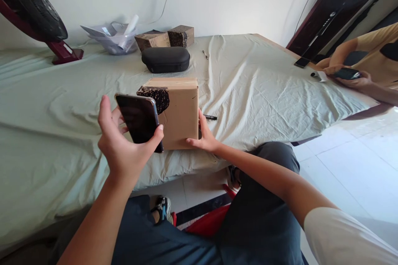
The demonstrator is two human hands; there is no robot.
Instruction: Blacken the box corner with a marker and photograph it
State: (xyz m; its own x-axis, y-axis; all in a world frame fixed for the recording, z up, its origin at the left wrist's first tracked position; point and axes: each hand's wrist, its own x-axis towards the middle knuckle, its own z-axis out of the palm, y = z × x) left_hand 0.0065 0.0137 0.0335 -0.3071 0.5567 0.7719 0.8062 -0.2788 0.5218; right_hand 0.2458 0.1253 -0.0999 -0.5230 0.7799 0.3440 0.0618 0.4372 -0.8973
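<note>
A dark-screened phone (138, 118) is gripped by its edges in my left hand (124, 140), tilted in front of a cardboard box. The cardboard box (182, 120) stands near the front edge of the cloth-covered table, with a black scribbled patch at its upper left. My right hand (205, 134) holds the box at its lower right side, thumb on the front face and fingers along the side. Just right of the box lies a black pen (210, 117), partly hidden by my right hand.
Behind the box are a black case (166, 59), two smaller cardboard boxes (182, 36) and a plastic basket (120, 45). A fan (34, 8) stands back left, a small pen (205, 54) lies further back. At right, a person's hands hold a dark device (347, 73).
</note>
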